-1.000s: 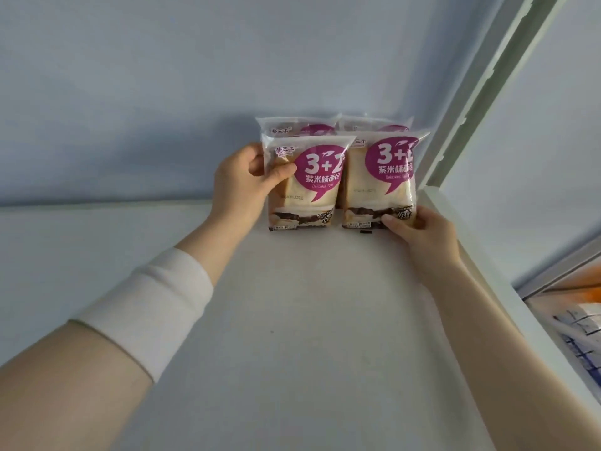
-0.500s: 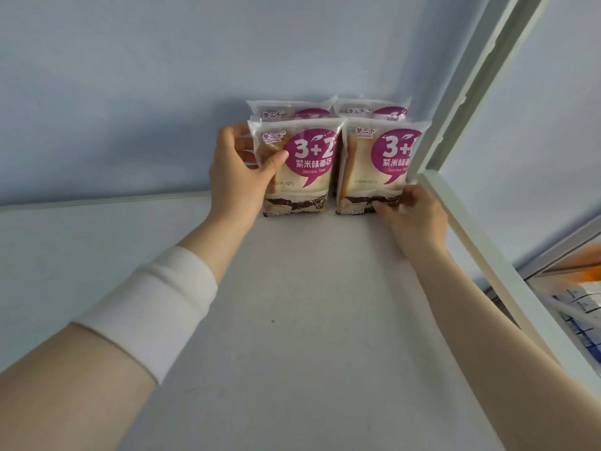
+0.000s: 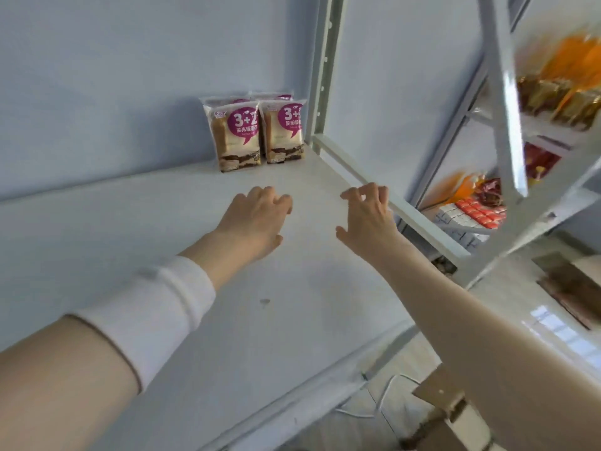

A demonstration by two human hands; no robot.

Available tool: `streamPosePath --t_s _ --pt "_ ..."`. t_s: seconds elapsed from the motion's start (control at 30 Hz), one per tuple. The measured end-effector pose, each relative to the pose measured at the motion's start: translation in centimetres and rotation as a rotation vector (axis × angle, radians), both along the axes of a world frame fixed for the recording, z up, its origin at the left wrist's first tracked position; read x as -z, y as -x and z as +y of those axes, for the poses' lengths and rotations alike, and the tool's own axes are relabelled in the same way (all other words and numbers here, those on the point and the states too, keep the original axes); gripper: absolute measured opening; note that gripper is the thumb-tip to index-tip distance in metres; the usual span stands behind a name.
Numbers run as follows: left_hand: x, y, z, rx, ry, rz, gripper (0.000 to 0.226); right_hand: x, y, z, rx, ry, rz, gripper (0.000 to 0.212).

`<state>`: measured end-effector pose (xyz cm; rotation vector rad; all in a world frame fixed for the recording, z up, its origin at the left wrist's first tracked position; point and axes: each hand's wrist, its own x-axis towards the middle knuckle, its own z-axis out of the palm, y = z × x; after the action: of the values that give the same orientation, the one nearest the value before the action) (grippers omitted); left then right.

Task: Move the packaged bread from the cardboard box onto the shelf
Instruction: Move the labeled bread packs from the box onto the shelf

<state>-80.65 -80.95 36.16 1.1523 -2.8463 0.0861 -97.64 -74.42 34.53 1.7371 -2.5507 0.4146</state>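
The packaged bread stands upright in the back right corner of the shelf. My left hand and right hand hover above the shelf, fingers loosely spread, holding nothing.

I count four bread packs in back right corner of shelf: two in front, two behind, tops only visible. Two hands over same shelf: left hand, right hand, both empty.

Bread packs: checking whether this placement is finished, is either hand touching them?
No: both the left hand and right hand hover empty, apart from the bread packs.
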Motion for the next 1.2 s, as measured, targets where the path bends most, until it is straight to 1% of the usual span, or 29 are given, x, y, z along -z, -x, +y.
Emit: streamPosePath --t_s 0.1,0.23,0.37,0.47,0.63,0.73,0.83,0.93,1.1,1.2 --pt "-1.3 2.1 6.0 0.052 -0.043 -0.045 0.041 -0.5 0.4 7.6 0.047 -0.054 -0.023 0.059" --pt "-2.2 6.5 13.8 0.15 -0.058 -0.053 0.037 -0.9 2.4 17.3 0.11 -0.025 -0.058 0.056" --pt "-1.3 12.9 22.3 0.285 -0.04 -0.066 0.042 -0.6 6.6 27.3 0.235 -0.05 -0.06 0.049" --pt "0.6 19.0 29.3 0.368 -0.049 -0.1 0.039 1.0 11.3 36.2 0.397 -0.098 -0.042 0.049" --pt "5.8 28.1 41.4 0.532 -0.082 -0.242 0.044 5.6 17.6 52.0 0.684 -0.236 -0.109 0.048" --pt "8.8 32.8 46.9 0.61 -0.116 -0.297 0.046 8.4 20.4 59.0 0.814 -0.288 -0.166 0.046" --pt "11.9 37.3 50.4 0.67 -0.149 -0.343 0.048 11.6 23.4 63.0 0.894 -0.345 -0.226 0.046" --pt "15.8 41.9 52.0 0.728 -0.192 -0.392 0.047 15.6 26.6 64.6 0.932 -0.402 -0.287 0.045" --pt "24.3 49.8 52.0 0.79 -0.295 -0.489 0.042 24.0 31.3 64.0 0.986 -0.518 -0.433 0.049" --pt "30.5 52.9 51.2 0.776 -0.416 -0.587 0.041 29.7 32.9 62.4 1.007 -0.571 -0.587 0.049"
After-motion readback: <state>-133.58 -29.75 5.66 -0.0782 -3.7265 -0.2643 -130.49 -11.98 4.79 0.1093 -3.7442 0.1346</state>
